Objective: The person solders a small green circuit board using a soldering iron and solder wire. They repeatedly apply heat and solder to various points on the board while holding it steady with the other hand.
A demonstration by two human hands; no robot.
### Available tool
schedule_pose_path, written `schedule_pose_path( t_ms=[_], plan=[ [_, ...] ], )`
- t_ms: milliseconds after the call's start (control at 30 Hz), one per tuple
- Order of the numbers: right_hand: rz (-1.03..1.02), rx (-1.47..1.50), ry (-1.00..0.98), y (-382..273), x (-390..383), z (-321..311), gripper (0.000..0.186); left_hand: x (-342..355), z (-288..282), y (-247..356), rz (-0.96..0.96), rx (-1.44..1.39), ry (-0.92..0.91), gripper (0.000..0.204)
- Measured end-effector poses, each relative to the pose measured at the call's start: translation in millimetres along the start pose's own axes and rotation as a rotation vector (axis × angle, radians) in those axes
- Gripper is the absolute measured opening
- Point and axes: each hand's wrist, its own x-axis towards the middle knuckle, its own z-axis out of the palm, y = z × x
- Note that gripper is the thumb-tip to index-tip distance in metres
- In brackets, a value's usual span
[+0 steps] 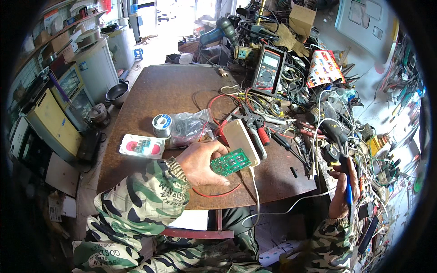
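Note:
My left hand (201, 163) is closed round a green circuit board (231, 162), thumb at its near edge, above the wooden table. Just behind the board stands a cream plastic casing (240, 136), tilted; whether my fingers also touch it is hidden. A white cord (257, 189) hangs from beside the casing and loops to the right. At the table's right side, my right hand (339, 193) is wrapped round a blue-handled tool (349, 190), whose working end I cannot make out. Left of my left hand lies a white tray-like shell (142, 146) with small parts in it.
A solder spool (162, 125) and a clear plastic bag (189, 127) sit behind my left hand. A multimeter (269, 69) leans at the back right. Red-handled pliers (261, 132), test leads and heaped wires crowd the right side. A wok-like pan (118, 93) stands left of the table (168, 86).

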Motion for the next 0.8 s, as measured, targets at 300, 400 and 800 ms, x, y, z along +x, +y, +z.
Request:
schedule_pose_path(
  t_ms=[300,400,800],
  plan=[
    [0.134,0.786,0.058,-62.1,-81.6,79.5,0.035,-0.2,17.4,-0.6,0.111,0.071,0.162,0.056],
    [0.298,0.833,0.052,-58.3,-112.7,100.2,0.036,-2.9,20.6,2.3,0.115,0.117,0.226,0.054],
    [0.368,1.095,-0.125,-66.1,-109.9,124.3,0.041,0.5,16.1,-0.7,-0.043,0.173,0.538,0.054]
  ],
)
